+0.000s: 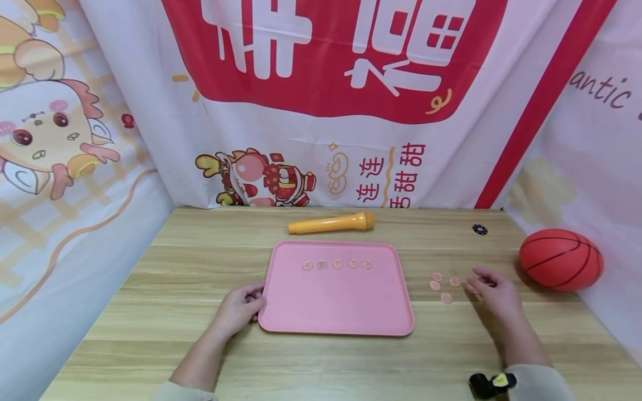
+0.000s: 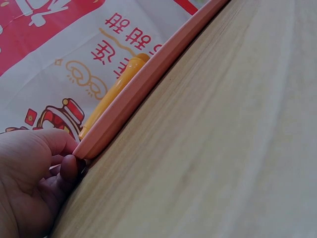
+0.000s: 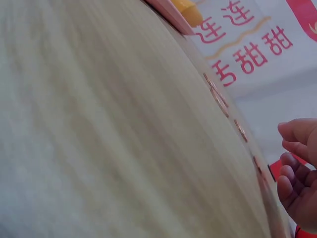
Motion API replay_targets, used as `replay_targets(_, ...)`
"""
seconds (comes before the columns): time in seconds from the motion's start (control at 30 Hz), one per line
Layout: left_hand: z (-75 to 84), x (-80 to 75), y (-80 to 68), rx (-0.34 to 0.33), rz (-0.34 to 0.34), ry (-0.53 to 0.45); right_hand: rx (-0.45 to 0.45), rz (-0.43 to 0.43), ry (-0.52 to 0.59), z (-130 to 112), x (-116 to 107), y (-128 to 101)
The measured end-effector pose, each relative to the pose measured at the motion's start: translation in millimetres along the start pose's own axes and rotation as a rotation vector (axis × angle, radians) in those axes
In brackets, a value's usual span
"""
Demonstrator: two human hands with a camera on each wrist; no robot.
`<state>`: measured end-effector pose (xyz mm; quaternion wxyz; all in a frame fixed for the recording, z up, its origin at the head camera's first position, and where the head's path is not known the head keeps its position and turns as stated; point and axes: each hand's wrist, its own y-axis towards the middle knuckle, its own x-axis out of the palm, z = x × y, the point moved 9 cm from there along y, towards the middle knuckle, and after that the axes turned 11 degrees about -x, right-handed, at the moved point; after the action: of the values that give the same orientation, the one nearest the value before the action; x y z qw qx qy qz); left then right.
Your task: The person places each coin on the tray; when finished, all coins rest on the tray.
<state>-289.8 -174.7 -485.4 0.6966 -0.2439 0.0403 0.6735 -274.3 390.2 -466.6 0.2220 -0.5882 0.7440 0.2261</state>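
A pink tray (image 1: pixel 335 295) lies on the wooden table, with several copper-coloured coins (image 1: pixel 337 264) in a row across its far part. At the tray's left edge, my left hand (image 1: pixel 239 307) pinches the rim between thumb and fingers; the left wrist view shows this hand (image 2: pixel 37 173) at the tray's corner. Right of the tray, several loose coins (image 1: pixel 446 298) lie on the wood. My right hand (image 1: pixel 497 295) is over the rightmost of them, partly covering a coin. Its fingers (image 3: pixel 296 130) are loosely bent and apart, with nothing seen between them.
Behind the tray lies a yellow toy microphone (image 1: pixel 331 223). A black-and-white round chip (image 1: pixel 480 229) rests at the back right. Beside the right-hand cloth wall stands a red basketball (image 1: pixel 560 260). Printed cloth (image 1: pixel 281 122) hangs along the back and sides.
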Motion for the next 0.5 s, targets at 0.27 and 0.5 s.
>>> replay_targets(0.27,-0.9,-0.6,0.1,0.003,0.005,0.005,0.049,-0.074,-0.121,15,0,1)
replay_targets(0.5,-1.4,0.0,1.0,0.002,0.004,0.006,0.059,-0.149,-0.166,15,-1,4)
